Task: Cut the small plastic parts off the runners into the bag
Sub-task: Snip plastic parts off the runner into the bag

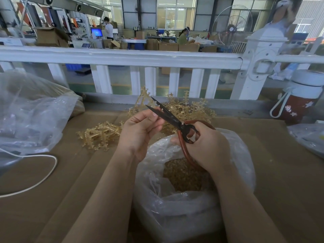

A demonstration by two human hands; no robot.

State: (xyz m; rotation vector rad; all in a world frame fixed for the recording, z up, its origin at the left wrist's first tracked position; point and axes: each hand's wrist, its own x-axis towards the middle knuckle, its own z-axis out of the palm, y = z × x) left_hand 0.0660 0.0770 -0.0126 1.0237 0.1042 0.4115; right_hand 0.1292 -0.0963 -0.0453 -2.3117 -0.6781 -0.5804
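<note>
Factory hall in bkgd, w/ a white railing (122,57) running across just behind the work surface (52,199), which is covered in brown cardboard.

Scissors (168,116): black blades, reddish-brown looped handles, blades parted in a narrow V pointing up and away. Right hand (205,146) grips the handles, fingers curled through and round the loops. Left hand (140,130) is curled, thumb and fingertips pinching something small right at the blades; too small to tell exactly what, prob. a bit of runner.

Runners (100,134): translucent amber plastic, branching like little trees w/ small parts along the stems. One heap lies left of the hands, another pile (191,107) sits beyond the scissors, near the railing.

Bag (184,199): clear plastic, mouth open, directly under both hands, holding a mass of small amber parts (182,174).

Other stuff on the surface: big crumpled clear plastic bag (29,116) far left, white cable (40,179) looping in front of it, red and white bottle (301,97) w/ a strap at far right, another bit of clear plastic (308,135) near the right edge.

Beyond the railing: green floor, cardboard boxes, a blue monitor (96,32), a standing fan (233,28), several people at benches.
</note>
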